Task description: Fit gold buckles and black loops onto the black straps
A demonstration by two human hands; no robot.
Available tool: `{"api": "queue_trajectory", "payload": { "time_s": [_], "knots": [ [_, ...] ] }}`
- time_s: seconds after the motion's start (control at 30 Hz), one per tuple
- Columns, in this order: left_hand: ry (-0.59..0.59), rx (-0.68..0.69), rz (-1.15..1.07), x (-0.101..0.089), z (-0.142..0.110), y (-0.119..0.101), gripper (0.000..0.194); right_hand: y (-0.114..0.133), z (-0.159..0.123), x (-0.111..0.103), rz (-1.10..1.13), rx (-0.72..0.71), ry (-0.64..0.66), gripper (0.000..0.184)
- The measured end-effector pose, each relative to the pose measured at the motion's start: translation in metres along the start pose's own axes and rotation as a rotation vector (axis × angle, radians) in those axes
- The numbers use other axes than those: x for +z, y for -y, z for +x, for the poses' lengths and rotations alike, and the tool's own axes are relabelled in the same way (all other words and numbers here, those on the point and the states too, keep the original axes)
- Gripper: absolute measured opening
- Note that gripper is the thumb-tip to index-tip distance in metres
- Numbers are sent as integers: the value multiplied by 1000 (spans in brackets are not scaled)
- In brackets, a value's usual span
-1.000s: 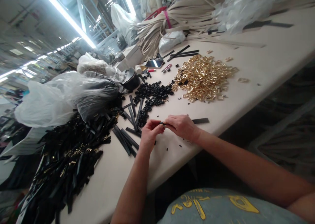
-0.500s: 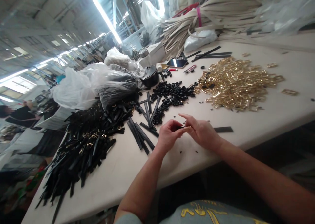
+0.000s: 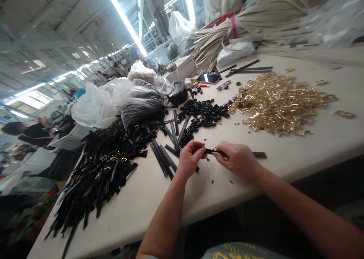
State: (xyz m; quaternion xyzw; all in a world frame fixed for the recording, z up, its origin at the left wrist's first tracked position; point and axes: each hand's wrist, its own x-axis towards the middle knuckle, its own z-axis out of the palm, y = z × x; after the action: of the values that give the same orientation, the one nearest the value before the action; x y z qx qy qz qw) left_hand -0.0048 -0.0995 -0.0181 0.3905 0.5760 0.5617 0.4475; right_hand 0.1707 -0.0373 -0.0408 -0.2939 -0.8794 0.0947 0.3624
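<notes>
A short black strap (image 3: 212, 152) stretches between my two hands, just above the table's near side. My left hand (image 3: 191, 157) pinches one end between thumb and fingers. The other end is gripped by my right hand (image 3: 235, 158), whose curled fingers cover part of it. Behind my right hand lies another flat black strip (image 3: 259, 155). Small black loops (image 3: 206, 109) are heaped just beyond my hands, and several loose black strips (image 3: 162, 158) lie left of my left hand. Gold rectangular buckles (image 3: 280, 101) form a large pile farther right.
Black straps with gold fittings (image 3: 110, 168) are piled on the left, beneath plastic bags (image 3: 113, 99). A black lidded pot (image 3: 178, 93), a phone (image 3: 209, 78) and a beige strap bundle (image 3: 216, 43) stand or lie farther back. The table (image 3: 318, 145) has its edge nearest me.
My hands, close together before, are now farther apart, and the black strap shows stretched between them. The right hand's raised index finger has curled in. The view has shifted slightly.
</notes>
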Motion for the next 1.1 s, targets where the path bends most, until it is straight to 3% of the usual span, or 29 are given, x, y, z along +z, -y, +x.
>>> {"api": "queue_trajectory", "payload": {
  "time_s": [0.17, 0.27, 0.43, 0.7, 0.97, 1.1],
  "knots": [
    [-221, 148, 33, -42, 4, -13, 34, -1, 1, 1, -9, 56, -13, 25],
    [-318, 159, 76, -66, 3, -15, 34, -6, 2, 1, -5, 125, -30, 26],
    [-260, 83, 208, -75, 4, -12, 34, -12, 2, -2, -37, 277, -129, 24],
    [-33, 143, 501, -54, 50, -20, 21, -8, 1, 0, -28, 281, 47, 21],
    [182, 269, 757, 4, 116, -14, 15, -6, 3, 1, -85, 333, 200, 18],
    [210, 370, 1066, 32, 135, -12, 13, -6, 4, -1, -72, 345, 242, 17]
  ]
}}
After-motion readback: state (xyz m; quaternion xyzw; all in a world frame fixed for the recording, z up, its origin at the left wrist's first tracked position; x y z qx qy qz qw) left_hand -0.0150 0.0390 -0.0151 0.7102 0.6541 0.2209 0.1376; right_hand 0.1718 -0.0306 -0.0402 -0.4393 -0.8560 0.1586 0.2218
